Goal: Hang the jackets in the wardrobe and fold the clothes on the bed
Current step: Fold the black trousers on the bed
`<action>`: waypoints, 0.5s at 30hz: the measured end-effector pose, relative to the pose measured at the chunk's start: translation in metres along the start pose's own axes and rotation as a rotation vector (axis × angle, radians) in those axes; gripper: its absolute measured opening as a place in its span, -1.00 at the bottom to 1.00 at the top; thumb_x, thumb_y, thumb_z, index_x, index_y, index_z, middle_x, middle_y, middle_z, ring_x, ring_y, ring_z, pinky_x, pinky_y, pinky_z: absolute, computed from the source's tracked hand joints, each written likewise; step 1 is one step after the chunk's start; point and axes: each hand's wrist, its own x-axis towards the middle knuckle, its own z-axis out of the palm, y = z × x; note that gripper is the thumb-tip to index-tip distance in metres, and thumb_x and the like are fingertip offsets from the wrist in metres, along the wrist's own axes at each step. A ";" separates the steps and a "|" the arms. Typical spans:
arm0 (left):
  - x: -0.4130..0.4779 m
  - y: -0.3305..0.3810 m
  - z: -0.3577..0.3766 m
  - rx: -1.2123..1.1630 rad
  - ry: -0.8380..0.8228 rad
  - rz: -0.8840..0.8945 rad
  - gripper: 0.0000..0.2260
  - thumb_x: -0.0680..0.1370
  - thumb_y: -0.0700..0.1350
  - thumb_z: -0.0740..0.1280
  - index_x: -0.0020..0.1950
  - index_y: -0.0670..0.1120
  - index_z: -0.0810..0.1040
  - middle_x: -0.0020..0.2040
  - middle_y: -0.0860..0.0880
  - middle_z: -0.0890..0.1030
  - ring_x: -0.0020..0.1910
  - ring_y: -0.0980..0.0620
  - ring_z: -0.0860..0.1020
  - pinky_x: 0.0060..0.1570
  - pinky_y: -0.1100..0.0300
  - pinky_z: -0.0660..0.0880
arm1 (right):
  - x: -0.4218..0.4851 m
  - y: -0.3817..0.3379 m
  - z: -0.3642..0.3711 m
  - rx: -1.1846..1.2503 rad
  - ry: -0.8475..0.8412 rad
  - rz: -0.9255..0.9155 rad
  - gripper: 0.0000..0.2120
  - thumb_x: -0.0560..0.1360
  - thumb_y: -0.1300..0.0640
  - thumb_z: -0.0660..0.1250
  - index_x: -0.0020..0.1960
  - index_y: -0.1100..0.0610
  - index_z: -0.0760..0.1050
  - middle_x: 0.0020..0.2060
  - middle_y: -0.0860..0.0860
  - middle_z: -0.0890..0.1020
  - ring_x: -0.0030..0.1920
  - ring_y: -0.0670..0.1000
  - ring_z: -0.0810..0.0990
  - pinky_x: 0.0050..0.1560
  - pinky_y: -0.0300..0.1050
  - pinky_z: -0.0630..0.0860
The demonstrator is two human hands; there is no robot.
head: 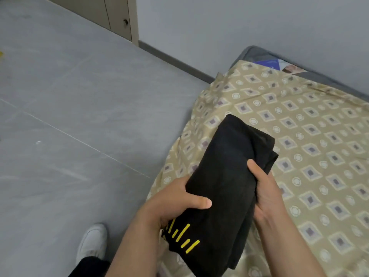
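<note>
A black garment with yellow bar markings near its lower end is folded into a thick bundle and held above the bed's near corner. My left hand grips its left edge, thumb laid across the top. My right hand grips its right edge, thumb on top and fingers hidden underneath. The bed carries a beige sheet with a diamond pattern and fills the right side of the view.
Grey tiled floor spreads to the left. Beige wardrobe doors with a round knob stand at the top, beside a grey wall. A blue and white item lies at the bed's far edge. My white shoe stands by the bed.
</note>
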 end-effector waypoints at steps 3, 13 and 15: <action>0.001 0.015 -0.011 -0.030 -0.007 -0.035 -0.51 0.28 -0.08 0.55 0.20 0.05 0.60 0.13 -0.04 0.69 0.10 -0.09 0.67 0.17 -0.12 0.56 | 0.003 -0.011 0.015 -0.018 0.040 -0.006 -0.60 0.49 0.23 0.38 0.32 0.11 0.51 0.18 0.16 0.65 0.18 0.19 0.64 0.06 0.14 0.62; -0.138 0.091 -0.113 -0.117 0.081 -0.020 -0.42 0.29 -0.17 0.55 0.30 -0.11 0.54 0.19 -0.20 0.64 0.18 -0.24 0.61 0.26 -0.26 0.46 | -0.052 -0.057 0.182 -0.327 -0.243 0.368 -0.53 0.37 0.32 0.41 0.28 0.30 0.52 0.13 0.25 0.66 -0.02 0.21 0.69 -0.22 -0.10 0.62; -0.184 0.125 -0.146 -0.124 0.117 0.017 -0.41 0.29 -0.20 0.55 0.30 -0.19 0.53 0.19 -0.25 0.63 0.18 -0.28 0.60 0.26 -0.29 0.45 | -0.075 -0.059 0.243 -0.329 -0.318 0.371 -0.60 0.39 0.37 0.36 0.23 0.32 0.52 0.07 0.25 0.68 -0.07 0.17 0.72 -0.30 -0.11 0.63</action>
